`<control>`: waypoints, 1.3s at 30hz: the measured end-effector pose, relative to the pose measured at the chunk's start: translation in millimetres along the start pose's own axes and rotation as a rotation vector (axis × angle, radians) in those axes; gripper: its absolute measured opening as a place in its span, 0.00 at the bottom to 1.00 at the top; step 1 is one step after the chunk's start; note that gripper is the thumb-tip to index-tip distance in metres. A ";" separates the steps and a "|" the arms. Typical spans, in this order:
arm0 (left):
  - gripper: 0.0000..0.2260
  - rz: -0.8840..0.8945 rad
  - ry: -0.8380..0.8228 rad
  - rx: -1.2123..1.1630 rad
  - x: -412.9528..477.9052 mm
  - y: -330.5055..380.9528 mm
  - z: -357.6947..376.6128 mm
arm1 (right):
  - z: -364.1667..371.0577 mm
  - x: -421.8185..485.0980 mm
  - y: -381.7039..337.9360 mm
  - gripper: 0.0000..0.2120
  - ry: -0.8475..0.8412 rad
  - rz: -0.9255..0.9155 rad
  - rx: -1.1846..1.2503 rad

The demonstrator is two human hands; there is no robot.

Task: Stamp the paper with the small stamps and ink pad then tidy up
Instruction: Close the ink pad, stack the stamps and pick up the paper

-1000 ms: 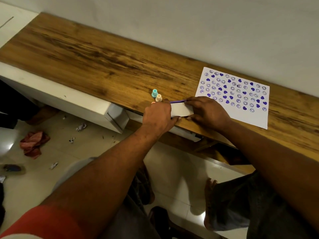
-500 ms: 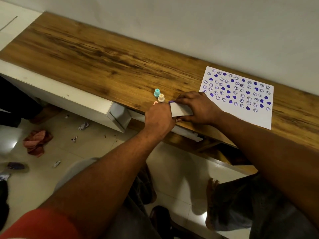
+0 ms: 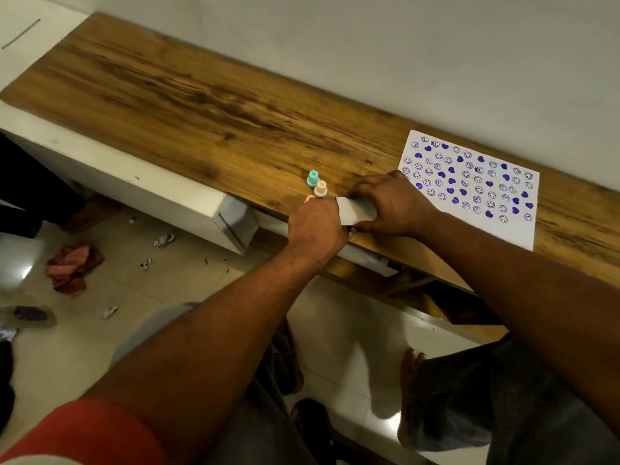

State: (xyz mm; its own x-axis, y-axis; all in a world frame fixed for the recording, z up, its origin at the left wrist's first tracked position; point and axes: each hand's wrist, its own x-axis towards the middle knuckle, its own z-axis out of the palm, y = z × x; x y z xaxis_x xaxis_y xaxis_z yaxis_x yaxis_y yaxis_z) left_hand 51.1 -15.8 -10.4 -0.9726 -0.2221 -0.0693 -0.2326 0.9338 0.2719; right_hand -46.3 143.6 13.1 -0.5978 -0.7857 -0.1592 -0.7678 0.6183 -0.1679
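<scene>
Left hand (image 3: 317,226) and right hand (image 3: 392,206) grip the ink pad (image 3: 357,211) from 9 and 3 o'clock.
Stamps (image 3: 320,189) stand at its 11 o'clock, paper (image 3: 469,182) at 2.

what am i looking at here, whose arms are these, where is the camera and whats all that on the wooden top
There is no machine here. These are a person's two bare arms, filmed by one wide-angle camera worn on the head, which looks forward and down. So the left hand shows on the left of the picture and the right hand on the right. Both hold a flat white case, probably the ink pad, near the front edge of the wooden top. Just left of the case stand the small stamps: a teal stamp, a peach stamp and a pink stamp mostly hidden behind the left hand. To the right lies the paper, already covered with purple smiley faces and hearts.
</scene>
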 end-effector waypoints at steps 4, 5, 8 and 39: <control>0.23 -0.012 -0.017 -0.003 2.0 -0.6 1.0 | -1.8 -0.7 -2.2 0.33 -0.009 -0.001 -0.010; 0.23 -0.011 -0.017 -0.008 2.3 -0.6 1.4 | -1.6 -0.7 -2.9 0.33 -0.013 -0.002 -0.012; 0.23 0.005 -0.007 -0.005 3.1 -1.8 3.7 | -1.5 -0.5 -4.7 0.33 -0.014 0.000 -0.022; 0.14 -0.124 0.067 -0.085 -0.2 4.0 -2.4 | -0.3 -14.5 -9.8 0.37 0.016 0.054 0.111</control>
State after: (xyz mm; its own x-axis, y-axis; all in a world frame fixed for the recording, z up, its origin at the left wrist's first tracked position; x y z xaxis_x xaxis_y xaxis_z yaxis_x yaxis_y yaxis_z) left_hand 50.4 -12.6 -7.0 -0.9338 -0.3551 -0.0443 -0.3479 0.8715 0.3455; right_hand -30.2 149.0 17.4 -0.6418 -0.7510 -0.1552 -0.7049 0.6574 -0.2662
